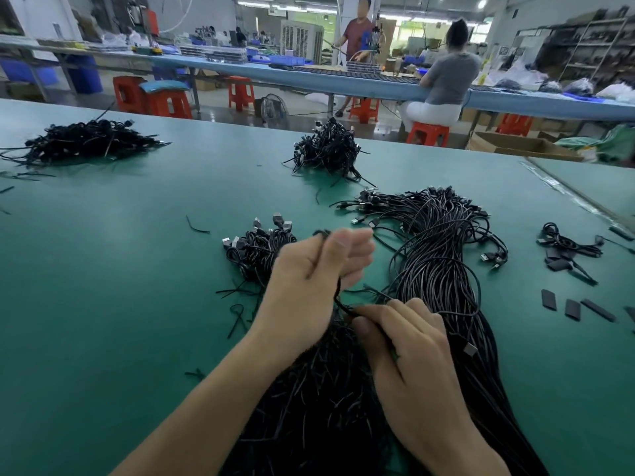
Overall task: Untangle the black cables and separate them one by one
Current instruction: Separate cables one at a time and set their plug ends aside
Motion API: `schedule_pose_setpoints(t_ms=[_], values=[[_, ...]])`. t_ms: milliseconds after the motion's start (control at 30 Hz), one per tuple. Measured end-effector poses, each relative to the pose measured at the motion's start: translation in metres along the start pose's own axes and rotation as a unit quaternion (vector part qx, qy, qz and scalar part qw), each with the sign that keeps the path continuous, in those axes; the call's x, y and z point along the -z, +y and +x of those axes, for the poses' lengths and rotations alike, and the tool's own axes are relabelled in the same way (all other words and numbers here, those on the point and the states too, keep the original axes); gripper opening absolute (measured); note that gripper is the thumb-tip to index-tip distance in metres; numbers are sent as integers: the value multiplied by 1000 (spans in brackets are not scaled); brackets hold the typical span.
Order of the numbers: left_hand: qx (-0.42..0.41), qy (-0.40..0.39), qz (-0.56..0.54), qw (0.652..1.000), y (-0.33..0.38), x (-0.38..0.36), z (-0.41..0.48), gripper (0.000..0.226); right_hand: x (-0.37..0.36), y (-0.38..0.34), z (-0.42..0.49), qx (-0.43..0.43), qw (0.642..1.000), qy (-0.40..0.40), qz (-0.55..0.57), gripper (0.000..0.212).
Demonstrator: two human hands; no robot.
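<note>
Well, the head view looks down over a green tabletop strewn with black cables. Both hands are close together near the middle, above a thick dark mass of cables that runs back toward the person.

The left hand is lifted and blurred. Its thumb and fingers seem pressed on a single cable, whose upper end loops out just above the thumb. That cable drops to the right hand, which lies lower on the mass with its fingers curled, nipping the strand between thumb and forefinger.

Just to the right a long bundle fans out, its plug ends spread toward the far side. Just beyond the left hand sits a small heap of coiled cables with metal plugs sticking up.

Two more heaps lie well apart at the far edge, one on the left and one in the middle. At the right are a small loose bunch and several short black sleeve pieces.

Across the aisle a seated person on a red stool faces a long blue bench.
</note>
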State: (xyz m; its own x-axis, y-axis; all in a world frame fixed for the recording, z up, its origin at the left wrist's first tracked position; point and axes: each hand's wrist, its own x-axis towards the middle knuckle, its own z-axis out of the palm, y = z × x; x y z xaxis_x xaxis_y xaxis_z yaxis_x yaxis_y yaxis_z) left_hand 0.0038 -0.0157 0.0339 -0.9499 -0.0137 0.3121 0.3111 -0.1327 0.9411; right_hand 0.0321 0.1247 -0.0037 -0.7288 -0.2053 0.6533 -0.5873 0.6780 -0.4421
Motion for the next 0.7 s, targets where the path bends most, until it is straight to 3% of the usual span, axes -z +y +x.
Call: schedule_pose_setpoints(t_ms=[100,200,367,467,533,633,700], values=[[-8,-67,252,965,-2,0,-4,37,4,2,0,1,999,41,7,22],[109,-163,318,928,3,3,-5,55,9,6,2,-12,994,93,51,21],[233,-269,118,927,19,6,-9,70,12,5,5,-7,990,109,95,25],[300,-350,-60,885,30,13,-8,60,13,5,4,-19,983,114,145,26],[302,-383,-180,854,36,18,-7,53,13,6,3,-49,974,108,192,30],[251,-343,-341,838,39,19,-4,45,9,5,1,-69,971,67,217,25],[220,-250,-378,864,38,11,-3,45,7,1,0,-45,981,39,183,21]])
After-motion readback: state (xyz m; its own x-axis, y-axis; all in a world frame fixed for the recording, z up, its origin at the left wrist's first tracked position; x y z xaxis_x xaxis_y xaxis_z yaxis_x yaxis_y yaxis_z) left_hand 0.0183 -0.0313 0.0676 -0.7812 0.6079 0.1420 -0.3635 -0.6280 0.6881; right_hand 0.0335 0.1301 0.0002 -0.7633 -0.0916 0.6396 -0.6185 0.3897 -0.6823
